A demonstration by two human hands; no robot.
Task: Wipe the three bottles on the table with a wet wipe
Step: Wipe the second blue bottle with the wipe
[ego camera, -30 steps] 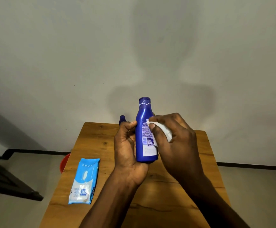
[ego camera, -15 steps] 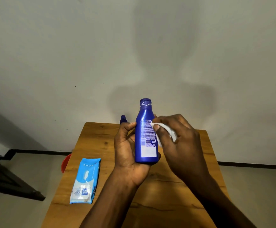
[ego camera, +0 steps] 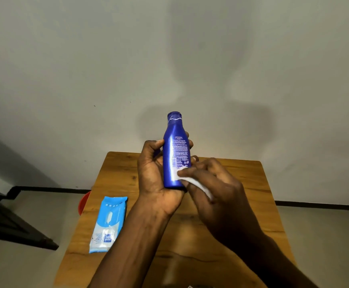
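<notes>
Left hand (ego camera: 159, 173) grips the upright blue bottle (ego camera: 175, 150) — right hand (ego camera: 213, 188) pinches a white wipe (ego camera: 192, 182) against its base.

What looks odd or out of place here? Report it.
Nothing stands out. The left hand holds the blue bottle upright and capped; the right hand presses the wet wipe to it. The wipes pack lies flat on the table.

blue bottle (ego camera: 176, 154) upright, white wipe (ego camera: 192, 182) touching

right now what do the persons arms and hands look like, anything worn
Both forearms are bare as far as the frame shows: no sleeves, watch, bracelets or gloves. No rings show on the left hand or the right hand.
</notes>
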